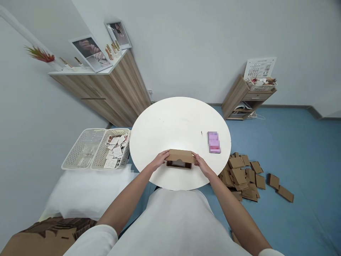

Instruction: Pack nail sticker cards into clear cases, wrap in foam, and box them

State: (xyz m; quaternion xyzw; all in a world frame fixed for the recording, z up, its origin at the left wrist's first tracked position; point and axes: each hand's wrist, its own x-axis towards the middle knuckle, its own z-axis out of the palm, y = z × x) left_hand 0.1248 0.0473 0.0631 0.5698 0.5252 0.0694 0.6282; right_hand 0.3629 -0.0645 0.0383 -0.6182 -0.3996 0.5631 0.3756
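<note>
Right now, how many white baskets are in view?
3: far-left basket, the basket beside it, both left of the white table; third basket atop the small wooden cabinet, right. Others could be hidden.

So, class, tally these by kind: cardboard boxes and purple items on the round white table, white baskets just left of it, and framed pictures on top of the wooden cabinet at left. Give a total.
Cardboard box: 1
Purple item: 1
White baskets: 2
Framed pictures: 2
Total: 6
</note>
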